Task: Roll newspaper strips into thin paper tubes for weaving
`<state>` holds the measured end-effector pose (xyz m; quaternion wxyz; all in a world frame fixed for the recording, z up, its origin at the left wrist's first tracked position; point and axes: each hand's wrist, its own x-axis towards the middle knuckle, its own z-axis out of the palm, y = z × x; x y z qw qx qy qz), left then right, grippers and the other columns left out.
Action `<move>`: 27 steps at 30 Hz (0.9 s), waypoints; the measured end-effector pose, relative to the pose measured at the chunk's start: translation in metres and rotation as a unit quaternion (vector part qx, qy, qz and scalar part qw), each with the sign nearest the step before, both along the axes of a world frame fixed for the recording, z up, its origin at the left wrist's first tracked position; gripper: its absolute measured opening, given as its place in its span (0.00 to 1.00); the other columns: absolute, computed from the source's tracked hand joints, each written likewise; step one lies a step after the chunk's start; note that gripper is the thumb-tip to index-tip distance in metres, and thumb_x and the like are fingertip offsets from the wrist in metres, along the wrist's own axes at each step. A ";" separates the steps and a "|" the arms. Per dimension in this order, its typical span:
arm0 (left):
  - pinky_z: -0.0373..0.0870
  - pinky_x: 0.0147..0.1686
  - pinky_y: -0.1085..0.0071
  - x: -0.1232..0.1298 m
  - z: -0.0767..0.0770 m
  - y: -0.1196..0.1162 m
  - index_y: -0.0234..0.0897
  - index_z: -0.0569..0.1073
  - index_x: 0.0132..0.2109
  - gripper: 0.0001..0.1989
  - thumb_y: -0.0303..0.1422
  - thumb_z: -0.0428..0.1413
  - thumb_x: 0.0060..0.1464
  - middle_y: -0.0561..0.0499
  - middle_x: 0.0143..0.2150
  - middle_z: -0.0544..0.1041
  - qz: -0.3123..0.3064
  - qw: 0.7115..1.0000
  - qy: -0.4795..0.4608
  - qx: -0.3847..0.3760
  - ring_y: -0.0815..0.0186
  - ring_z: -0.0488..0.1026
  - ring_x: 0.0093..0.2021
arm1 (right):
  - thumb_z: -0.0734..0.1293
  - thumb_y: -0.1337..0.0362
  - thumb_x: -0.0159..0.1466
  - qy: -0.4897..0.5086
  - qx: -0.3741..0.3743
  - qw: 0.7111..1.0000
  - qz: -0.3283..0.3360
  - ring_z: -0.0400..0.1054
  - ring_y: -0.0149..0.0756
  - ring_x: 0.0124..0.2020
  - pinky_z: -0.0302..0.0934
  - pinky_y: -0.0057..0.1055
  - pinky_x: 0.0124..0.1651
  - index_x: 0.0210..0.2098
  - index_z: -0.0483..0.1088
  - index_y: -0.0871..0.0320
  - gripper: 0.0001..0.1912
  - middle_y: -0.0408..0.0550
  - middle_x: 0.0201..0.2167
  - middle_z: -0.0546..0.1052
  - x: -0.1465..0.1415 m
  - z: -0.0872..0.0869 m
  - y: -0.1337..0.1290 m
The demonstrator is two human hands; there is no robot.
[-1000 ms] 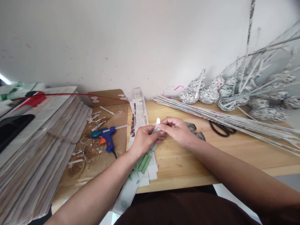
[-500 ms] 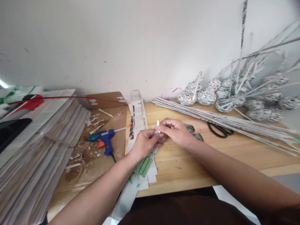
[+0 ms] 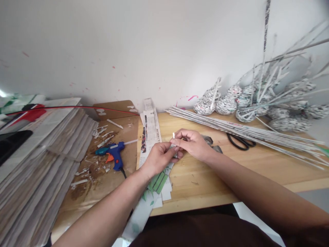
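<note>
My left hand (image 3: pixel 159 158) and my right hand (image 3: pixel 191 143) meet over the middle of the wooden table, both closed in a pinch on one end of a paper strip. A narrow white tip of it pokes up between the fingers. The strip (image 3: pixel 137 218), printed with green leaves, seems to run under my left wrist and over the table's front edge; my fingers hide part of it. Beneath it lies a stack of cut newspaper strips (image 3: pixel 152 132). Just past my right hand are two small grey pieces (image 3: pixel 217 149), partly covered.
A blue glue gun (image 3: pixel 117 156) lies among paper scraps on brown cardboard (image 3: pixel 123 132). Tall stacked newspaper (image 3: pixel 48 164) fills the left. To the right are thin paper rods (image 3: pixel 231 127), black-handled scissors (image 3: pixel 241 143) and several woven paper shapes (image 3: pixel 226 104) against the wall.
The tip above my fingers looks narrower and straighter than before, where it was a wider point. Both hands stay in nearly the same place; the view shifts slightly.
</note>
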<state>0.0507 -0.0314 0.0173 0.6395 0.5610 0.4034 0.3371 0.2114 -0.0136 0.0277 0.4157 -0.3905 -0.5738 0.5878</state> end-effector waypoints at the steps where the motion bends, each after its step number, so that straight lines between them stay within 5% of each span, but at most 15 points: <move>1: 0.75 0.36 0.69 0.000 0.000 0.000 0.30 0.77 0.35 0.16 0.42 0.59 0.53 0.45 0.33 0.79 -0.002 1.000 0.003 -0.001 0.66 0.75 0.33 | 0.73 0.56 0.55 0.004 -0.010 1.000 -0.002 0.67 0.30 0.16 0.64 0.27 0.19 0.30 0.66 0.59 0.15 0.38 0.17 0.71 0.000 0.000 0.000; 19: 0.72 0.34 0.71 0.000 0.000 -0.002 0.29 0.77 0.41 0.18 0.42 0.58 0.54 0.46 0.31 0.77 -0.032 0.998 -0.038 -0.041 0.67 0.73 0.32 | 0.70 0.54 0.60 0.027 -0.028 0.997 0.073 0.68 0.30 0.16 0.61 0.26 0.21 0.31 0.66 0.59 0.14 0.38 0.17 0.71 0.004 0.007 0.000; 27: 0.71 0.32 0.72 -0.001 0.003 -0.002 0.28 0.76 0.39 0.17 0.42 0.57 0.56 0.46 0.30 0.76 -0.055 0.996 -0.044 -0.056 0.69 0.73 0.29 | 0.67 0.56 0.64 0.037 -0.004 0.999 0.033 0.63 0.24 0.17 0.54 0.23 0.21 0.34 0.73 0.62 0.13 0.40 0.18 0.71 0.009 0.002 0.005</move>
